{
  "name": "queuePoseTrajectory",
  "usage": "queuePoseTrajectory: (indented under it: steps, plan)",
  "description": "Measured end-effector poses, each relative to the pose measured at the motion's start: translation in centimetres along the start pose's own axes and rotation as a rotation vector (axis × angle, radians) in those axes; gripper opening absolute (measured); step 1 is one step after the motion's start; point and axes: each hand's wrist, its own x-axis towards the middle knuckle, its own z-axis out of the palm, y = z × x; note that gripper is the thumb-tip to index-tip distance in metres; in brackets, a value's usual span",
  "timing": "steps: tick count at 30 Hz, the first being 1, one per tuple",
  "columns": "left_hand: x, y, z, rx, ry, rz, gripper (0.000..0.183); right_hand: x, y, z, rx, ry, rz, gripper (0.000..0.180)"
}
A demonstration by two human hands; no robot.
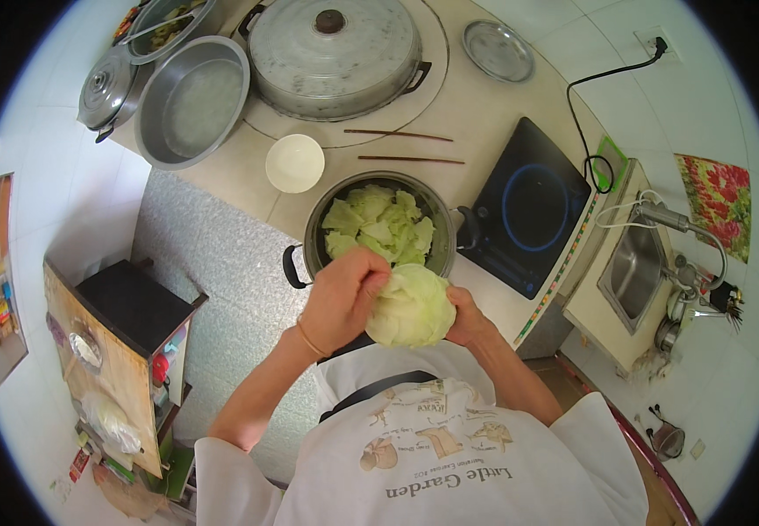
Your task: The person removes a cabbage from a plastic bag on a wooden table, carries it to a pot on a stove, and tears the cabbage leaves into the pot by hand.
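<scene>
A pale green head of cabbage (413,308) is held between my two hands, in front of my body and over the near edge of a metal pot (445,230). My left hand (348,289) bends its fingers against the cabbage's upper left side; whether they pinch a leaf is hidden. My right hand (470,315) grips the cabbage from the right, its fingers partly behind it. Inside the two-handled pot lie torn cabbage leaves (379,223).
Beyond the pot are a white bowl (295,164), two chopsticks (412,160), a large lidded pan (333,59) and a metal basin of cloudy liquid (202,105). An induction cooker (530,204) lies right of the pot, and a sink (636,276) farther right.
</scene>
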Motion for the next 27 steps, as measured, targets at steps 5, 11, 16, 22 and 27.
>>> queuePoseTrajectory:
  steps: [5, 11, 16, 22, 27]
  plan:
    - [2.1, -3.5, -1.7, -0.141, -0.078, -0.281, 0.008, -0.2, 0.1, -0.5, -0.13, -0.048, -0.002, 0.087]
    - [0.9, -2.7, -1.9, -0.258, -0.416, -0.232, 0.062, -0.4, -0.4, -0.6, -0.043, 0.046, 0.008, 0.086]
    - [1.2, -1.7, -0.2, -0.169, -0.501, -0.182, 0.06, -0.8, -0.9, -1.1, -0.105, 0.037, -0.02, 0.088]
    - [0.2, -1.0, 0.8, 0.127, -0.4, -0.047, 0.042, -1.2, 1.3, -0.9, -0.119, 0.185, -0.093, 0.086]
    - [-0.8, -1.9, 1.3, 0.202, -0.375, 0.063, 0.029, -1.6, 1.7, -0.9, -0.094, 0.237, 0.042, 0.081]
